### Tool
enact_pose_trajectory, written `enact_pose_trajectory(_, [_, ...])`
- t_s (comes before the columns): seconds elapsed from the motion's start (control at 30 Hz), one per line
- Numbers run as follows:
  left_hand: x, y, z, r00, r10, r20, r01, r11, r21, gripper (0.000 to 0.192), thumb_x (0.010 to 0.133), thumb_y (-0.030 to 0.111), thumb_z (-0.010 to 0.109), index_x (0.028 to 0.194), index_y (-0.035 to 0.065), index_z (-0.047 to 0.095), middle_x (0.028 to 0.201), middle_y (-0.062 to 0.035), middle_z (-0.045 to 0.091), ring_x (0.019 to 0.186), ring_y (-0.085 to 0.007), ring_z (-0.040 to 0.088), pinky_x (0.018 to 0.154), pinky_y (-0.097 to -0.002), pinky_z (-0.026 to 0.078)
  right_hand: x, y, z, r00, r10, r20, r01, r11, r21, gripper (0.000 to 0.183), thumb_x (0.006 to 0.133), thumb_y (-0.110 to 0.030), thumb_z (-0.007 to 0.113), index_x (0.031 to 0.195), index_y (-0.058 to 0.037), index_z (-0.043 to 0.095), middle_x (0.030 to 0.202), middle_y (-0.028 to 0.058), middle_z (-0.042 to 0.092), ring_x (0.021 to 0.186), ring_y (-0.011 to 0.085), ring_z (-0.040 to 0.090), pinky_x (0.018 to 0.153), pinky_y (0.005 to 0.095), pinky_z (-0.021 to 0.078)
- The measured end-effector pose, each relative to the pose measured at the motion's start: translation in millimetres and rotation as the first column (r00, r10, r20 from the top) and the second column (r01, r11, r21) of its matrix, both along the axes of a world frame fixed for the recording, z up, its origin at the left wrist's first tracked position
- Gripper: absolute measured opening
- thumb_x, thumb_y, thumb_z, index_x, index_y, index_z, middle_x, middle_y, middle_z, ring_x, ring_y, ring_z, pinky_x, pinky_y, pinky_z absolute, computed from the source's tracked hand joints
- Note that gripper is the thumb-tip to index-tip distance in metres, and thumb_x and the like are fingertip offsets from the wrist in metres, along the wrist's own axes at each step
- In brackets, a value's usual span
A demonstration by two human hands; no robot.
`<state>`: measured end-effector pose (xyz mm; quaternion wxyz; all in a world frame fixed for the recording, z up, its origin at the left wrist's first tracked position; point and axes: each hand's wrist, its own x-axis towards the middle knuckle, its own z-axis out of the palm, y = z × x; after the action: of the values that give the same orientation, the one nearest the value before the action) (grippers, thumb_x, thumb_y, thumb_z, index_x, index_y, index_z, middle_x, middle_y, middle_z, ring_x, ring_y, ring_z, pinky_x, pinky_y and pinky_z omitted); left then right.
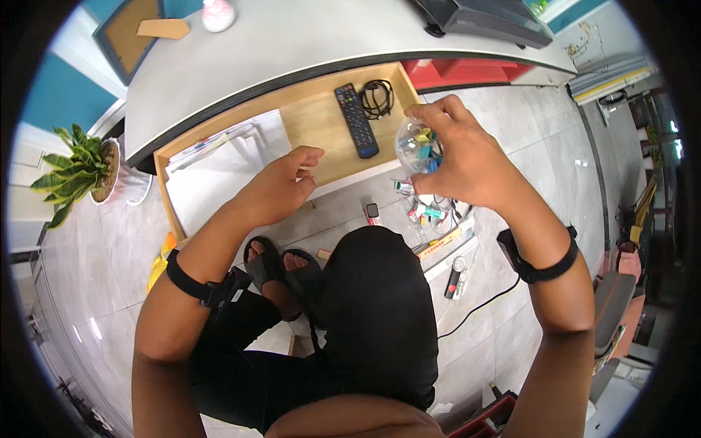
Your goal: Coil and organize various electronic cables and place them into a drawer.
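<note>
In my right hand [468, 150] is a clear plastic container [408, 145], held at the drawer's right front corner, with small coloured items inside. My left hand [282, 186] hovers empty over the front of the open wooden drawer [312, 117], fingers loosely bent and apart. Papers [224, 164] fill the drawer's left part, close to that hand. Toward its right end lie a black remote control [357, 121] and a coiled black cable [377, 99]. My right palm and fingers hide part of the container.
Small packets and tubes [430, 211], a long box [446, 241] and a small device [373, 213] lie on the tiled floor. A black cord [482, 306] crosses the tiles at right. Above the drawer is a white cabinet top [306, 33]. A potted plant [109, 169] stands left.
</note>
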<state>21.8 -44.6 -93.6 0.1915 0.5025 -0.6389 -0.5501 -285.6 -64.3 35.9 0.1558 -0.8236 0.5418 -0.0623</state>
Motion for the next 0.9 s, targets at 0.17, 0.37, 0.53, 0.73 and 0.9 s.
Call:
enact_pose_trajectory(0.17, [31, 16, 11, 0.974, -0.057, 0.220, 0.065, 0.998, -0.028, 0.045, 0.101, 0.010, 0.063, 0.144, 0.0004, 0.060, 0.138, -0.0191, 0.069, 0.122, -0.0294, 0.070, 0.106, -0.0383, 0.054, 47, -59, -47, 0.997, 0.068, 0.023, -0.070, 0.991, 0.114, 0.093, 0.066, -0.034, 0.088, 0.150, -0.0047, 0.059, 0.136, 0.0222, 0.059, 0.130, 0.0388, 0.061, 0.107, 0.0431, 0.0530])
enact_pose_trajectory(0.37, [50, 29, -3, 0.981, -0.089, 0.175, 0.101, 0.993, -0.062, 0.045, 0.096, 0.005, 0.062, 0.140, -0.0001, 0.063, 0.133, -0.0208, 0.072, 0.117, -0.0356, 0.072, 0.104, -0.0421, 0.056, 109, -106, -112, 0.990, 0.076, -0.115, -0.060, 0.988, 0.140, 0.095, 0.066, -0.031, 0.088, 0.150, -0.0011, 0.057, 0.133, 0.0239, 0.058, 0.120, 0.0405, 0.065, 0.105, 0.0430, 0.0540])
enact_pose_trajectory(0.53, [51, 34, -4, 0.960, -0.117, 0.254, 0.148, 0.983, -0.106, 0.045, 0.091, 0.002, 0.060, 0.136, 0.0010, 0.066, 0.129, -0.0234, 0.071, 0.120, -0.0393, 0.068, 0.109, -0.0442, 0.053, 149, -127, -158, 0.970, 0.087, -0.225, -0.059, 0.990, 0.129, 0.095, 0.067, -0.035, 0.088, 0.150, -0.0028, 0.057, 0.141, 0.0267, 0.055, 0.127, 0.0449, 0.063, 0.109, 0.0470, 0.0539])
enact_pose_trajectory(0.73, [47, 34, 0, 0.958, -0.113, 0.265, 0.132, 0.990, -0.052, 0.046, 0.090, 0.001, 0.060, 0.135, 0.0016, 0.067, 0.131, -0.0219, 0.068, 0.122, -0.0402, 0.065, 0.110, -0.0462, 0.051, 174, -138, -189, 0.956, 0.112, -0.271, -0.078, 0.988, 0.133, 0.098, 0.072, -0.037, 0.084, 0.158, -0.0060, 0.046, 0.149, 0.0274, 0.050, 0.129, 0.0472, 0.062, 0.109, 0.0485, 0.0545])
enact_pose_trajectory(0.9, [52, 33, -5, 0.954, -0.119, 0.275, 0.142, 0.988, -0.065, 0.051, 0.087, 0.004, 0.063, 0.138, 0.0048, 0.068, 0.134, -0.0190, 0.069, 0.120, -0.0388, 0.069, 0.106, -0.0449, 0.054, 189, -135, -198, 0.970, 0.094, -0.223, -0.047, 0.977, 0.207, 0.097, 0.074, -0.037, 0.084, 0.157, -0.0055, 0.045, 0.153, 0.0269, 0.048, 0.130, 0.0479, 0.062, 0.109, 0.0483, 0.0547])
